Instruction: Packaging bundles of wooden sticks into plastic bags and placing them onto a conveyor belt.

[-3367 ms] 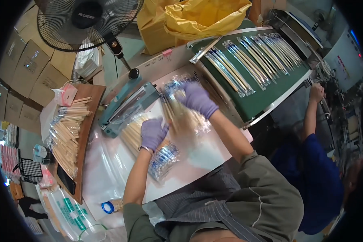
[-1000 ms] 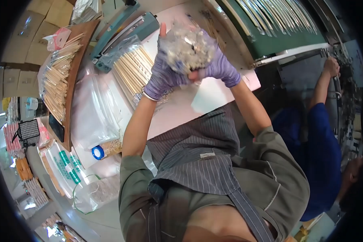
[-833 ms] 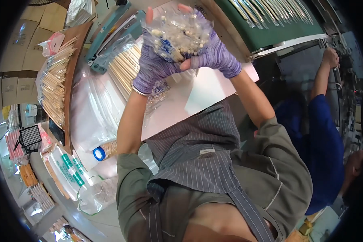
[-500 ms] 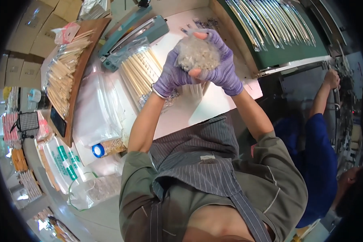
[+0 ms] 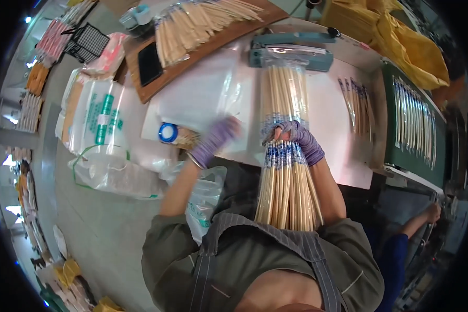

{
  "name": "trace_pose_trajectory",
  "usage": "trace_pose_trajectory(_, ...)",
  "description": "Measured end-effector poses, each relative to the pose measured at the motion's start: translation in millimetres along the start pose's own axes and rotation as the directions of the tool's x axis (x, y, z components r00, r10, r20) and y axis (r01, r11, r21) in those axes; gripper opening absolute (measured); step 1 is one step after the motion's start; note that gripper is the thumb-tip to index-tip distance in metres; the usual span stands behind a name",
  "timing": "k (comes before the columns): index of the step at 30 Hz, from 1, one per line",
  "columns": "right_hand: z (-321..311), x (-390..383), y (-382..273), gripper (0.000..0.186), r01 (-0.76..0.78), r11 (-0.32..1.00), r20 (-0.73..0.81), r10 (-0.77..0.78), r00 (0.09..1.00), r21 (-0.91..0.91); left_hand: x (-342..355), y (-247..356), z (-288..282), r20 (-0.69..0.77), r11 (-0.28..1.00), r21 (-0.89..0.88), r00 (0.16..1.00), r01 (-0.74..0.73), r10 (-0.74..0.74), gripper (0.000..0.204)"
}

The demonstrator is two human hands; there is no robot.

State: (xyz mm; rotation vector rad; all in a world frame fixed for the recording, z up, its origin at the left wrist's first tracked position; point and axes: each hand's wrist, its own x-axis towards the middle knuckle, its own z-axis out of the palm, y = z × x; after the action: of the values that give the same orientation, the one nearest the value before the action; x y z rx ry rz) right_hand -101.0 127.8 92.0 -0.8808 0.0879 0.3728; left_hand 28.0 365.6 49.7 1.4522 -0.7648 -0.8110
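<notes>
My right hand (image 5: 303, 139), in a purple fingerless glove, is closed round the blue-printed upper ends of a bundle of wrapped wooden chopsticks (image 5: 286, 192), which hangs down against my striped apron. Just beyond lies a clear bag of chopsticks (image 5: 283, 86) with blue-marked ends, below a teal sealing machine (image 5: 317, 58). My left hand (image 5: 217, 136), gloved alike and smeared by motion, is apart to the left, near a roll with a blue rim (image 5: 168, 132) and some clear plastic sheets (image 5: 192, 96); its fingers are too blurred to read.
A wooden board (image 5: 141, 88) bears loose chopsticks and a black phone. A green conveyor (image 5: 410, 174) with packed chopsticks stands right, beside a yellow sack (image 5: 411, 57). Plastic packs (image 5: 91, 117) lie left. A co-worker's arm (image 5: 418, 221) reaches in at the lower right.
The bundle, held end-on in both hands, is now lowered lengthwise toward my body. My left hand has let go and moved leftward. The view has turned, bringing the board higher.
</notes>
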Motion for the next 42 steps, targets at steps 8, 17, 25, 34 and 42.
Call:
trace_pose_trajectory(8, 5.9, 54.2, 41.6, 0.035, 0.115, 0.921, 0.163, -0.057, 0.985, -0.373, 10.1, 32.2, -82.2, -0.220, 0.676, 0.736, 0.928, -0.043, 0.300, 0.019)
trace_pose_trajectory(17, 38.0, 57.0, 41.2, 0.031, -0.087, 0.993, -0.037, 0.085, 0.996, -0.075, -5.1, 48.0, 26.3, -0.245, 0.672, 0.741, 0.936, 0.013, 0.252, 0.014)
trace_pose_trajectory(25, 36.9, 58.6, 38.7, 0.018, -0.006, 0.963, -0.045, -0.006, 0.999, -0.271, -46.7, 29.3, 41.0, -0.180, 0.226, 0.974, 0.730, 0.036, 0.659, 0.026)
trace_pose_trajectory(34, 17.1, -20.2, 30.5, 0.034, 0.159, 0.949, -0.122, -0.130, 0.984, 0.271, -37.6, 46.2, 47.8, -0.420, 0.463, 0.856, 0.832, 0.231, 0.361, 0.058)
trace_pose_trajectory(42, 62.1, 31.2, 56.1, 0.044, 0.160, 0.927, -0.207, -0.239, 0.949, -0.338, -85.9, 26.4, 89.5, -0.067, 0.296, 0.953, 0.908, -0.065, 0.413, 0.072)
